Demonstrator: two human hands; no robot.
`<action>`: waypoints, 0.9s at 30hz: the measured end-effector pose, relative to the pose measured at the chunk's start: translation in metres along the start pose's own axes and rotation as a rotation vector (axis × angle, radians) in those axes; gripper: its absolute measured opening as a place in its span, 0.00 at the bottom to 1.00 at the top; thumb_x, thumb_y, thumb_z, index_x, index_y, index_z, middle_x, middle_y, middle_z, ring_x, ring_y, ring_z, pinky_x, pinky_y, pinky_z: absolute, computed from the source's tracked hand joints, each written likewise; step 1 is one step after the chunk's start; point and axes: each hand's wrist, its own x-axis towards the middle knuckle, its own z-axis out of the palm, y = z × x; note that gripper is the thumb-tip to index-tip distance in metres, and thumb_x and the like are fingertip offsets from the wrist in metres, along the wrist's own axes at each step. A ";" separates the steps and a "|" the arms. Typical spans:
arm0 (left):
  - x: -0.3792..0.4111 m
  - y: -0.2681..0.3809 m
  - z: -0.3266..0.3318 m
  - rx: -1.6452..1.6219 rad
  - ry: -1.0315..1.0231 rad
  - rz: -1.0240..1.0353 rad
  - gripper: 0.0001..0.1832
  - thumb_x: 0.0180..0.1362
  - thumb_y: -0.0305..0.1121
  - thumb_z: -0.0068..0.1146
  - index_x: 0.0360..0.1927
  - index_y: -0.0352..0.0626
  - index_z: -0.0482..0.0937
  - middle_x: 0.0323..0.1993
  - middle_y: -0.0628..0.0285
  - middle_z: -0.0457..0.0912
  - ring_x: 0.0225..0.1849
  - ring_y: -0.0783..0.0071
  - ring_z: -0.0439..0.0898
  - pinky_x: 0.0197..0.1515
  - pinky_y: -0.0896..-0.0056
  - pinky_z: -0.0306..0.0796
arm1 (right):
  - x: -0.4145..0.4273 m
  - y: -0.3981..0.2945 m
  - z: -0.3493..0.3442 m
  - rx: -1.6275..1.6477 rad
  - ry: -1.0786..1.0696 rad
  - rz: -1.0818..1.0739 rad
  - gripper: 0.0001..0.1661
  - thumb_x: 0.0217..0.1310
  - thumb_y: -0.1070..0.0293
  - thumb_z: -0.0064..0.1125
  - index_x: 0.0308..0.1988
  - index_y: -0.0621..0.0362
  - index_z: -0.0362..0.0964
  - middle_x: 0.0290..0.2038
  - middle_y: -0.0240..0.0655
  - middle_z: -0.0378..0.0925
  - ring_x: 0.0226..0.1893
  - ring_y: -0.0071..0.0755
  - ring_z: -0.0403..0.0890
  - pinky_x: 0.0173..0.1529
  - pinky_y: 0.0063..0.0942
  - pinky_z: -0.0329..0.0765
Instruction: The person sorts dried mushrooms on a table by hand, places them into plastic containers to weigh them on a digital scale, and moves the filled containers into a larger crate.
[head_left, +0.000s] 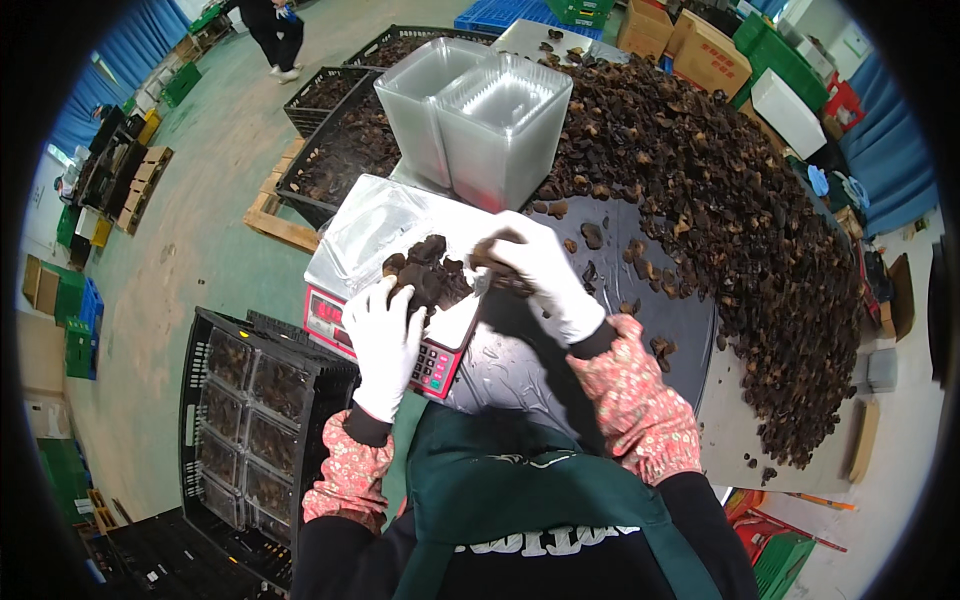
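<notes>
Dark wood ear mushrooms (427, 274) lie in a clear plastic tray on the white top of a red-edged digital scale (319, 309). My left hand (384, 337), in a white glove, rests its fingers on the near left of these mushrooms; its fingertips are partly lost among them, so a grip cannot be made out. Over the tray's right side, my gloved right hand (536, 262) holds a few wood ear mushrooms (495, 259) between thumb and fingers. Beyond the scale stand two stacks of clear plastic containers (506, 112).
A large heap of wood ear mushrooms (675, 150) covers the table's right and far side. At lower left, a black crate (195, 375) holds several filled clear boxes (274, 386). Black crates of mushrooms (345, 150) sit beyond the scale. Another person (274, 34) is on the floor far off.
</notes>
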 end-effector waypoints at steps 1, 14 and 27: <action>-0.004 -0.003 0.000 0.031 -0.039 -0.013 0.26 0.53 0.39 0.67 0.55 0.45 0.77 0.59 0.56 0.73 0.64 0.53 0.66 0.67 0.47 0.54 | 0.012 0.000 0.019 -0.038 -0.021 -0.012 0.11 0.61 0.68 0.57 0.40 0.63 0.78 0.33 0.31 0.81 0.33 0.25 0.81 0.41 0.25 0.77; -0.037 -0.029 0.008 -0.243 0.051 -0.343 0.47 0.50 0.38 0.71 0.71 0.36 0.59 0.71 0.46 0.60 0.73 0.46 0.57 0.73 0.50 0.49 | 0.039 0.037 0.073 -0.584 -0.204 -0.397 0.20 0.53 0.69 0.62 0.49 0.53 0.76 0.44 0.40 0.77 0.49 0.45 0.76 0.57 0.40 0.72; -0.014 -0.035 0.016 -0.076 0.124 -0.351 0.13 0.58 0.29 0.57 0.47 0.44 0.77 0.65 0.51 0.69 0.71 0.46 0.59 0.70 0.46 0.50 | 0.032 0.045 0.069 -0.556 -0.108 -0.355 0.22 0.56 0.81 0.49 0.50 0.58 0.77 0.48 0.38 0.81 0.52 0.39 0.78 0.61 0.33 0.71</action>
